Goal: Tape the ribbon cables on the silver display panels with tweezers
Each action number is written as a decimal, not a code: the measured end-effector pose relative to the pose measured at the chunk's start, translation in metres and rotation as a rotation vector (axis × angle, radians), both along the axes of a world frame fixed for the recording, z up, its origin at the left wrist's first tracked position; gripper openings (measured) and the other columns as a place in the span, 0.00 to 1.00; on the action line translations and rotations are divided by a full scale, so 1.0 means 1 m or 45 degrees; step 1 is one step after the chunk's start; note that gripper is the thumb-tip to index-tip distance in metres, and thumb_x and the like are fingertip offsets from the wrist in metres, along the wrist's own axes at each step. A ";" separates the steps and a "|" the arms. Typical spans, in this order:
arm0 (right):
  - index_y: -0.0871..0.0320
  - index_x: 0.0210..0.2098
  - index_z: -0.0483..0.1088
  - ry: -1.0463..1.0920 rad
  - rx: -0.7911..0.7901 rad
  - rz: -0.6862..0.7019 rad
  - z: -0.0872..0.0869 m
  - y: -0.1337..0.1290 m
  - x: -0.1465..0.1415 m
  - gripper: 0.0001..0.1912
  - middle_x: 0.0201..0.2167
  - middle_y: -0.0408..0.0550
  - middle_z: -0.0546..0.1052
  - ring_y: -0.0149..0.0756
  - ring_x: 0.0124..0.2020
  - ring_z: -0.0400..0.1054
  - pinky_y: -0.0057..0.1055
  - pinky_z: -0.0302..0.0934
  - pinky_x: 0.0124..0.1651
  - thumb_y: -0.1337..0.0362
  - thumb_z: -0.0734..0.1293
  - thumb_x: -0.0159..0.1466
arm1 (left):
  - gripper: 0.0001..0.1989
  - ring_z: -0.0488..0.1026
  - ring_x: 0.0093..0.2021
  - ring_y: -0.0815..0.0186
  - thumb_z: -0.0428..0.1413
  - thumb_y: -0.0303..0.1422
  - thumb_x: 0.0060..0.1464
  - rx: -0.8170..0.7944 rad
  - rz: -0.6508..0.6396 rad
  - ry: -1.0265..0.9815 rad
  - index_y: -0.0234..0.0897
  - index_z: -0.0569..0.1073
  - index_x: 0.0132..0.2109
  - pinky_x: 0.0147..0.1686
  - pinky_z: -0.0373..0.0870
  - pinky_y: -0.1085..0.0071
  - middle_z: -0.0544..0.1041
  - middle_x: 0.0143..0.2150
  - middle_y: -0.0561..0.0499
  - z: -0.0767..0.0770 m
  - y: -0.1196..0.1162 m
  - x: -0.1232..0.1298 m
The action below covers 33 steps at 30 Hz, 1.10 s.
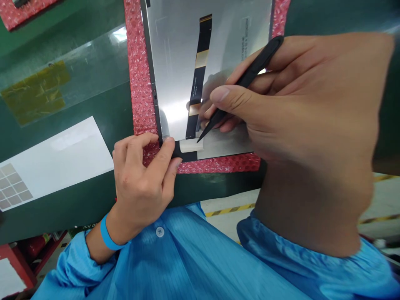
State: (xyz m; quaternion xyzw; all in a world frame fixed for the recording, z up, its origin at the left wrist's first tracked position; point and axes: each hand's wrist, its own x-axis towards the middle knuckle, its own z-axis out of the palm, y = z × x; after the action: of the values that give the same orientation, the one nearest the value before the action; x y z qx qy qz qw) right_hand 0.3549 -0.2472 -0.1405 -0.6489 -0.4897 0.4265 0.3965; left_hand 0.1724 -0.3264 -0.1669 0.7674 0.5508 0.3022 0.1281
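Beneath both our hands spreads a smooth dark-green table [200,187], and behind them falls our shiny, finely striped blue smock [187,258]. Ahead of our left hand [140,177] and under our right hand [300,112] lies a flat, rectangular screen panel [171,62], its silvery back mirror-bright and its edges dark. Under it, showing just ahead of our left hand and along the near edge, is pink bubble wrap [139,71], pimpled and glossy. Left of our left hand rests a smooth white sheet [68,154], printed with grey squares at its far end. Our left thumb and forefinger touch the panel's near left corner; whether they pinch it or only rest there, we cannot tell. Crinkled yellow tape [37,91] lies forward and left of that hand. Between our hands a long, flat black ribbon [200,79] with gold-coloured bands runs up the panel. Our right hand grasps a slim, matte black pointed tool [250,71] between thumb and fingers. Its tapered tip is at a small, pale, curling tab [189,145], just right of our left fingertips. Around our left wrist sits a plain blue band [109,235].
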 end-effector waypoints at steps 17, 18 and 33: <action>0.48 0.28 0.73 -0.135 0.029 -0.020 0.001 -0.002 -0.002 0.13 0.27 0.45 0.81 0.37 0.29 0.80 0.29 0.70 0.21 0.66 0.78 0.65 | 0.17 0.66 0.57 0.50 0.60 0.23 0.64 0.026 0.035 0.284 0.43 0.81 0.56 0.54 0.69 0.51 0.73 0.55 0.38 0.004 -0.004 0.008; 0.49 0.28 0.73 -0.155 0.058 -0.021 0.000 -0.003 -0.002 0.13 0.27 0.45 0.81 0.36 0.29 0.79 0.30 0.70 0.21 0.67 0.77 0.65 | 0.18 0.66 0.57 0.49 0.60 0.23 0.63 0.035 0.038 0.298 0.43 0.81 0.56 0.54 0.69 0.51 0.73 0.55 0.38 0.004 -0.005 0.008; 0.55 0.27 0.67 0.075 0.261 -0.155 -0.022 -0.009 0.004 0.11 0.22 0.46 0.76 0.40 0.25 0.77 0.30 0.60 0.20 0.74 0.70 0.61 | 0.24 0.64 0.62 0.48 0.57 0.42 0.69 -0.053 -0.083 0.456 0.39 0.74 0.67 0.56 0.58 0.53 0.74 0.63 0.39 0.002 -0.017 0.030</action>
State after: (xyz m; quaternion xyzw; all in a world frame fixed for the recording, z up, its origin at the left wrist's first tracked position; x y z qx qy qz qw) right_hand 0.3592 -0.2566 -0.1624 -0.6207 -0.4786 0.3681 0.5003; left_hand 0.2021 -0.3430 -0.1654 0.8234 0.5460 0.1450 0.0536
